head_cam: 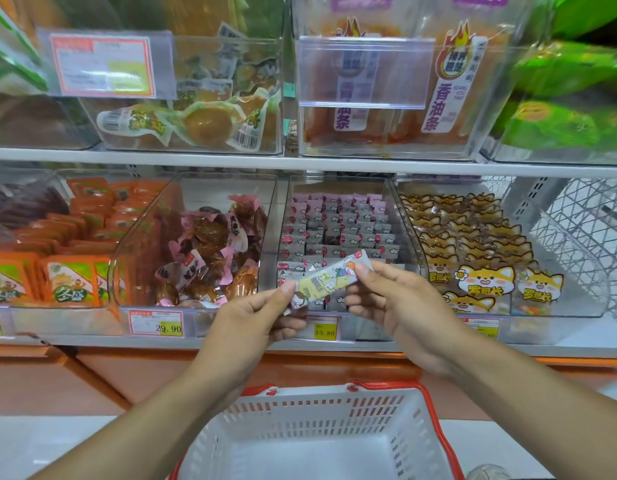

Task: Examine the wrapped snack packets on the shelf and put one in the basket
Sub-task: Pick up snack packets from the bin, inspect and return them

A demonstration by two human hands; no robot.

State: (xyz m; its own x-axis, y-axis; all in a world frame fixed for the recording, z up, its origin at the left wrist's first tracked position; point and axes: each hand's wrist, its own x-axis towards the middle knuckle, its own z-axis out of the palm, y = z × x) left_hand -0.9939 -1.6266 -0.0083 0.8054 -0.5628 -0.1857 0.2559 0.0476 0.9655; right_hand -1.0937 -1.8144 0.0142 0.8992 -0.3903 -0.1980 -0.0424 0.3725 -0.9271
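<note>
Both hands hold 1 wrapped snack packet (326,278) in front of the lower shelf (230,341). The left hand (255,317) pinches its lower-left end between thumb and fingers (286,289); the right hand (400,303) pinches its upper-right end the same way, so the packet spans the gap between the 2 sets of fingers, tilted up toward the right.

This looks like the examining step. To do it well, a light pinch at the sealed ends only would keep the printed face uncovered, and a slow roll between the fingers would bring the back into sight without crumpling the wrapper. After that, 1 hand could let go and the other lower the packet straight down.

The packet is a slim oblong bar, pale yellow in the middle with white ends, a cartoon figure and a pink spot near the right fingers; its print is too small to read. It seems light and slightly stiff.

The white basket (320,407) with red rim sits directly below the fingers, nothing visible in the part shown. Behind the fingers stands the clear bin (286,216) of small pink-and-grey packets.
</note>
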